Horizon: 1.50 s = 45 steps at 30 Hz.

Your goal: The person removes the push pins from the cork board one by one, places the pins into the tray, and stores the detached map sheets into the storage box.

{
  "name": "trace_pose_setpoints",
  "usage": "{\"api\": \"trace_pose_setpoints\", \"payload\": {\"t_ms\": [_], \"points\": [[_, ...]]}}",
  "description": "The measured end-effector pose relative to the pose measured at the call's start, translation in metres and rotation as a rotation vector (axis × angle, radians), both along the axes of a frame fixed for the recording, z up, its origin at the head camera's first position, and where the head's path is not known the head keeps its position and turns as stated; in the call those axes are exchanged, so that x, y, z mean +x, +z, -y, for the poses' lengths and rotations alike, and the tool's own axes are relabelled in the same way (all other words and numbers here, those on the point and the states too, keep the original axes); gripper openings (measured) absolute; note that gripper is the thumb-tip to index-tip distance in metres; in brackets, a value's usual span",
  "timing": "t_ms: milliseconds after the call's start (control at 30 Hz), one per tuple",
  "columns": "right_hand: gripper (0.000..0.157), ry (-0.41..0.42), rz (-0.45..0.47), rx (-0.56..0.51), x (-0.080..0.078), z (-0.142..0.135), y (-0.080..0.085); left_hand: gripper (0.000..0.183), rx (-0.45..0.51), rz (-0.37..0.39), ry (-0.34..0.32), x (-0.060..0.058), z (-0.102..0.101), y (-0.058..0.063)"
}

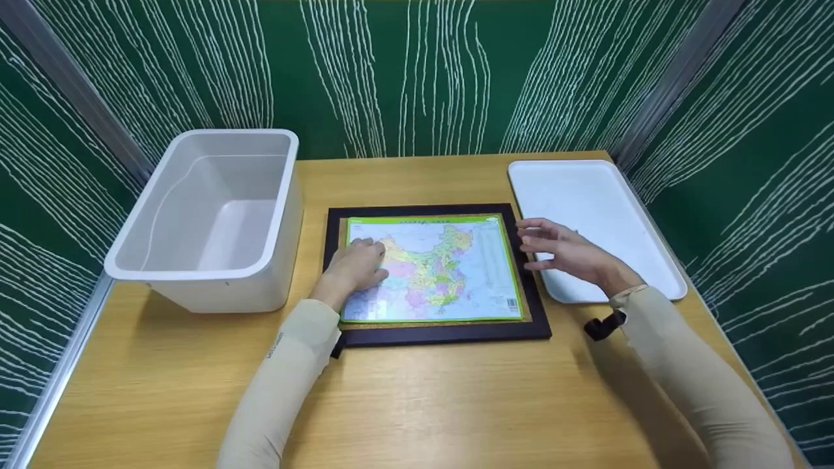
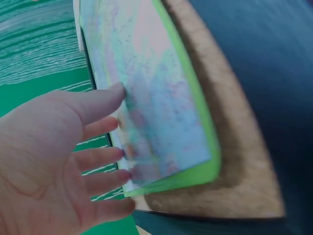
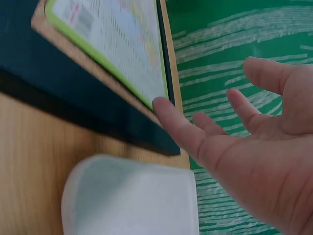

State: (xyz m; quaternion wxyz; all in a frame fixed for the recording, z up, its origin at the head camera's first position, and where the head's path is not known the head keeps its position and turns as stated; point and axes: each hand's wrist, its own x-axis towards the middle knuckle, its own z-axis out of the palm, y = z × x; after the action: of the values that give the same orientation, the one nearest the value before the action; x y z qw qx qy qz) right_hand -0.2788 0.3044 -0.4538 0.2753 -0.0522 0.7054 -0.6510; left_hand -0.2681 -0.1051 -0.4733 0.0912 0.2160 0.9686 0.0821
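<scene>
A map puzzle board (image 1: 430, 267) with a bright green border lies inside a dark frame (image 1: 449, 335) with a brown cork-like backing. My left hand (image 1: 357, 266) is over the map's left part. In the left wrist view its fingers (image 2: 100, 156) are spread, slightly bent, with tips at the map's surface; whether they touch it I cannot tell. My right hand (image 1: 567, 253) is beside the frame's right edge, over the white tray's near-left side. Its fingers are apart and grip nothing. The right wrist view shows one fingertip (image 3: 161, 104) overlapping the board's corner in the picture; contact is unclear.
A deep white bin (image 1: 287, 221) stands on the left of the wooden table (image 1: 430, 404). The shallow white tray (image 1: 596, 195) lies on the right. Green panels (image 1: 443, 78) with white wavy lines enclose the back and sides.
</scene>
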Motion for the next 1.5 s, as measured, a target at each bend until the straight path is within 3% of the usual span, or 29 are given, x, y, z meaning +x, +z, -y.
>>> {"api": "trace_pose_setpoints", "payload": {"t_ms": [100,200,300,433,533,733,900,1333,1500], "points": [[0.065,0.014,-0.004,0.013,0.009,0.007,0.002,0.039,0.079,-0.1,0.023,0.005,0.005,-0.003],[0.066,0.032,-0.008,0.025,0.019,0.015,0.001,0.044,0.186,-0.137,0.087,0.014,0.011,-0.005],[0.067,0.043,-0.022,0.042,0.029,0.022,-0.004,0.044,0.274,-0.096,0.158,0.025,0.017,-0.006],[0.07,0.069,-0.088,0.137,0.038,0.03,-0.013,0.048,0.338,0.033,0.223,0.038,0.022,-0.003],[0.069,0.088,-0.129,0.191,0.041,0.034,-0.018,0.052,0.367,0.097,0.232,0.046,0.022,-0.002],[0.072,0.097,-0.138,0.196,0.047,0.033,-0.023,0.054,0.414,0.128,0.199,0.057,0.02,-0.004],[0.077,0.102,-0.143,0.221,0.051,0.029,-0.023,0.054,0.441,0.127,0.204,0.06,0.021,-0.008],[0.062,0.101,-0.156,0.211,0.051,0.025,-0.022,0.054,0.449,0.162,0.302,0.056,0.025,-0.006],[0.072,0.103,-0.152,0.22,0.05,0.024,-0.023,0.053,0.45,0.155,0.29,0.054,0.025,-0.007]]}}
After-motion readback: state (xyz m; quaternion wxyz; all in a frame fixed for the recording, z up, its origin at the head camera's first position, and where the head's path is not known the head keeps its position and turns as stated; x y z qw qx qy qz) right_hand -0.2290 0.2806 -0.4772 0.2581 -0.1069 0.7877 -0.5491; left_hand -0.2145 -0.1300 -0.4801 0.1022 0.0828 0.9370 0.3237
